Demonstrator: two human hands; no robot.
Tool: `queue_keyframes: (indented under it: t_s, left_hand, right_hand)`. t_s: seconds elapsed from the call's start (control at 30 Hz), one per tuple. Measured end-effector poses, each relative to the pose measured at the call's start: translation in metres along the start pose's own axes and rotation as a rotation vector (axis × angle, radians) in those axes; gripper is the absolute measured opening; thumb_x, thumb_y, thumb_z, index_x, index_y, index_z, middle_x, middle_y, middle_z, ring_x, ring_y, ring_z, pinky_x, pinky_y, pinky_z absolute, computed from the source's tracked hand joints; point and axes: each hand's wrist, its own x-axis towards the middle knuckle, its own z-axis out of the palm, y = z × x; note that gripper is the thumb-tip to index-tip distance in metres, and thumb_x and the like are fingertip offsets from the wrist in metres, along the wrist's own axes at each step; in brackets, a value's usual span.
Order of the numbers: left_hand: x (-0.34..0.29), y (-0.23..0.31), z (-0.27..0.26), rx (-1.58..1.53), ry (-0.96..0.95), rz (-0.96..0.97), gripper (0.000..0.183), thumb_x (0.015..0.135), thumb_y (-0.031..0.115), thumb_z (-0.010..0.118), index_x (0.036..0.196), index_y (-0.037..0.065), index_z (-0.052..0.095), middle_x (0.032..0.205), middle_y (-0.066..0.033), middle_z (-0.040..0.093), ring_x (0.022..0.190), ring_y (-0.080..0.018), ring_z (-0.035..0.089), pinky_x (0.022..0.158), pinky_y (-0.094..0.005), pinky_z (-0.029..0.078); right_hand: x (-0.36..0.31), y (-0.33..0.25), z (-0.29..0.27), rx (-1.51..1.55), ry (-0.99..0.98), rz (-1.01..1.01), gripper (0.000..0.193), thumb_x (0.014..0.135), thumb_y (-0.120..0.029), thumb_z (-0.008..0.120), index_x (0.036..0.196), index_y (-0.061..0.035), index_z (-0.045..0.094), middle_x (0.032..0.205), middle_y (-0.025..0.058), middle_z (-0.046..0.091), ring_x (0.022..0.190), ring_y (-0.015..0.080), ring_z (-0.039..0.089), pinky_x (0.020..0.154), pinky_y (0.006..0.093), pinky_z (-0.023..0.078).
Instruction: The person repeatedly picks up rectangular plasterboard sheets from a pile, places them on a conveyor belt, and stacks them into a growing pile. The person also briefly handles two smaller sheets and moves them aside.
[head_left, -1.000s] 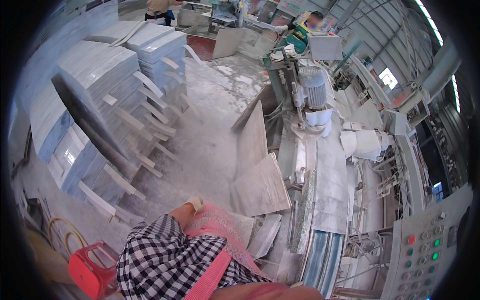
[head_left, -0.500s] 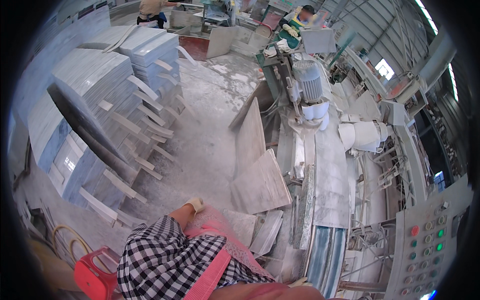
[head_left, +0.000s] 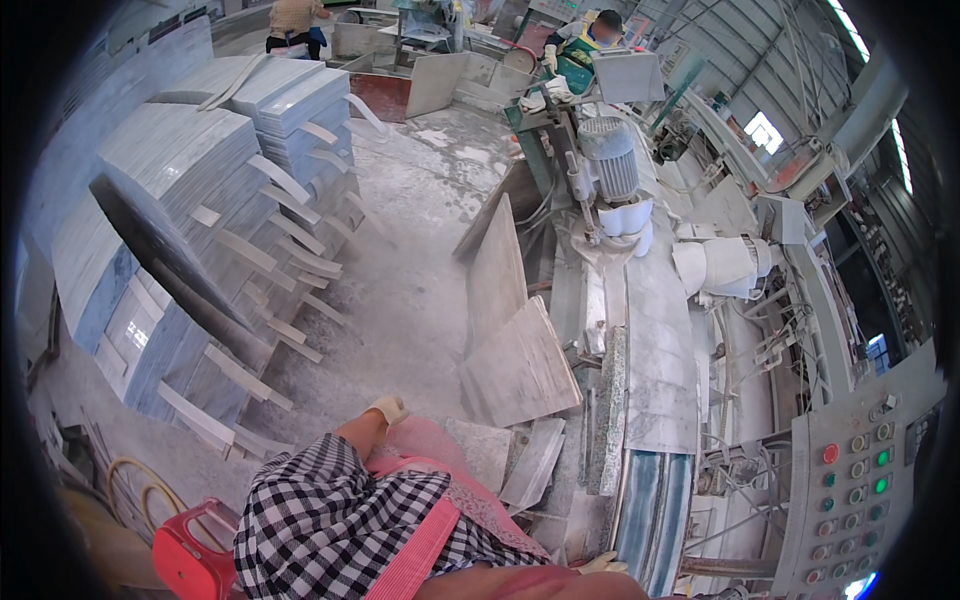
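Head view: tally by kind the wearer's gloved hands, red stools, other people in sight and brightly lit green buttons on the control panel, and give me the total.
Gloved hands (left hand, right hand): 2
Red stool: 1
Other people: 2
Brightly lit green buttons: 2
Total: 7

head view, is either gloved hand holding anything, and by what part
No held thing shows at the left hand, beside the pink apron. The right hand is partly hidden, so whether it holds anything cannot be told.
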Motion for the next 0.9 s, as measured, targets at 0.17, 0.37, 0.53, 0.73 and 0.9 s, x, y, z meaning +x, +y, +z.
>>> queue_keyframes:
  t_s: [0.17, 0.37, 0.53, 0.73, 0.9]
  left_hand:
    - [0.002, -0.003, 0.004, 0.091, 0.038, 0.045, 0.043, 0.079, 0.033, 0.066, 0.109, 0.004, 0.067, 0.106, -0.022, 0.068, 0.097, -0.0337, 0.066, 0.081, -0.0418, 0.051]
    - [0.005, -0.01, 0.011, -0.009, 0.085, 0.068, 0.032, 0.078, 0.027, 0.066, 0.1, 0.004, 0.069, 0.09, -0.0128, 0.069, 0.083, -0.0209, 0.062, 0.071, -0.0381, 0.05]
    - [0.007, -0.014, 0.013, -0.079, 0.094, 0.076, 0.032, 0.077, 0.027, 0.064, 0.098, 0.003, 0.069, 0.088, -0.0127, 0.069, 0.082, -0.0199, 0.062, 0.07, -0.0377, 0.05]
    - [0.003, -0.01, 0.009, -0.02, 0.075, 0.06, 0.037, 0.078, 0.026, 0.064, 0.108, 0.005, 0.069, 0.103, -0.0217, 0.069, 0.091, -0.0299, 0.066, 0.077, -0.0404, 0.052]
    - [-0.003, -0.007, 0.004, -0.15, -0.001, 0.017, 0.04, 0.081, 0.026, 0.063, 0.114, 0.004, 0.067, 0.108, -0.0223, 0.068, 0.097, -0.0307, 0.066, 0.082, -0.0413, 0.052]
  right_hand:
    - [-0.003, -0.002, -0.006, 0.001, 0.007, 0.01, 0.07, 0.078, -0.044, 0.066, 0.13, -0.0027, 0.047, 0.133, 0.0276, 0.046, 0.127, 0.0444, 0.04, 0.107, 0.0532, 0.03]
    - [-0.008, -0.008, -0.016, -0.022, 0.012, 0.033, 0.064, 0.082, -0.043, 0.062, 0.127, 0.0008, 0.049, 0.129, 0.0274, 0.048, 0.123, 0.0438, 0.043, 0.105, 0.0515, 0.033]
    - [-0.009, -0.011, -0.017, -0.022, 0.027, 0.047, 0.06, 0.086, -0.042, 0.059, 0.124, 0.0037, 0.05, 0.126, 0.0272, 0.05, 0.12, 0.0433, 0.046, 0.103, 0.05, 0.036]
    - [-0.01, -0.007, -0.021, -0.017, 0.059, 0.065, 0.057, 0.091, -0.041, 0.055, 0.121, 0.0072, 0.051, 0.122, 0.027, 0.053, 0.116, 0.0427, 0.049, 0.101, 0.0482, 0.039]
    - [-0.01, -0.006, -0.037, -0.042, 0.034, 0.095, 0.06, 0.096, -0.044, 0.049, 0.126, 0.0084, 0.052, 0.129, 0.0278, 0.052, 0.12, 0.0415, 0.05, 0.104, 0.0463, 0.039]
